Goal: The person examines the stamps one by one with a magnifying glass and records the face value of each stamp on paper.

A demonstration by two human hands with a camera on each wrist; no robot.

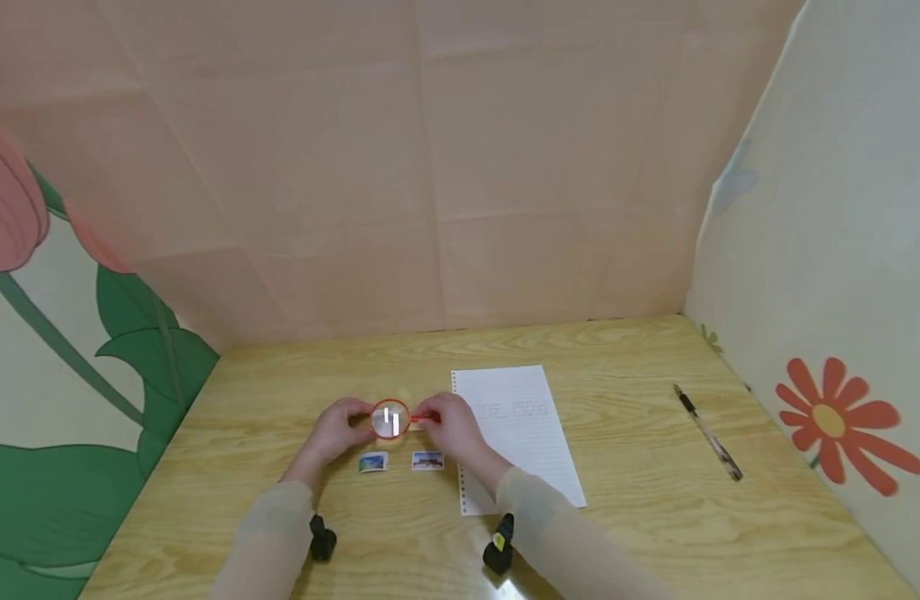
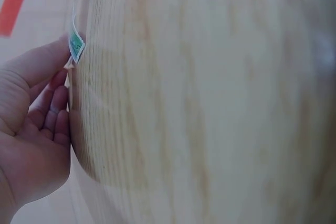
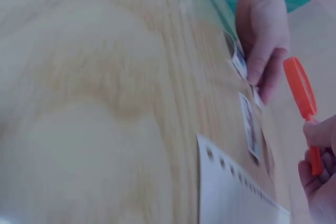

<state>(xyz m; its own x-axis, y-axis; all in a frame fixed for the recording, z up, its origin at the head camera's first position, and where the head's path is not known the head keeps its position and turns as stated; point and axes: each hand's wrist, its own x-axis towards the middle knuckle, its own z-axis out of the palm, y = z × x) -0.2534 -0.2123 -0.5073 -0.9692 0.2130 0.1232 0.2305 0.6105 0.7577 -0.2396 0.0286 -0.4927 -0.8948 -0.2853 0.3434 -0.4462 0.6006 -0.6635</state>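
My right hand (image 1: 454,425) grips the handle of a red magnifying glass (image 1: 390,400), its round lens raised over the table. My left hand (image 1: 336,433) is at the lens's left side in the head view. In the right wrist view, the left hand (image 3: 262,43) is low at the table, thumb and fingers pinching the edge of a small pale stamp (image 3: 258,98). Nearer me lie a green and blue landscape stamp (image 1: 373,462) and a stamp with a building (image 1: 427,461). Another stamp (image 1: 416,426) is partly covered by the right hand.
A lined sheet with punched holes and faint writing (image 1: 520,442) lies under the right forearm. Farther right is a black-capped pen (image 1: 707,432). A pink-covered wall (image 1: 430,208) stands behind the wooden table (image 1: 625,533), with flower-patterned panels at both sides.
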